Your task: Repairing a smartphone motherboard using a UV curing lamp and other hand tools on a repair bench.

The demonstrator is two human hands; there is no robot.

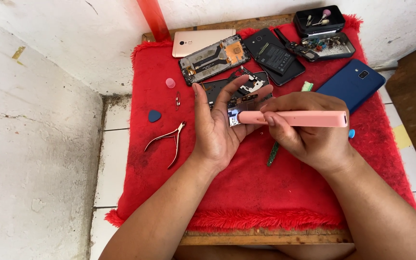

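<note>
Over the middle of a red fuzzy cloth (246, 192) spread on a small wooden table, the left hand (217, 127) stands palm-up and tilted, its fingers loosely curled around a small circuit board (234, 117) pinched between thumb and fingertips. The right hand (309, 132) is closed around a pink pen-shaped rotary tool (294, 118), held level with its tip touching the board's edge.

The board looks thin, light and stiff, with exposed parts that would likely crack or shed components under pressure; its bare edges seem the safest place to grip, as the left fingers do now. The tool's body is smooth and rounded, probably somewhat slippery, so a full wrap near its front half gives the best control.

Just behind the hands lies an opened phone frame (239, 89) with a loose metal shield on it. Further back sit a gold phone back (201, 42), a stripped phone chassis (215, 58) showing an orange patch, and a black phone with its battery (274, 56) exposed. A blue phone (351, 84) rests to the right. At the far corner an open black case (319, 21) holds small grinding bits above a tray of parts (331, 45).

To the left lie rose-gold nippers (169, 140), a blue pick (154, 115), a pink cap (170, 83) and a safety pin (177, 100). A green strip (272, 154) pokes out beneath the right hand.
</note>
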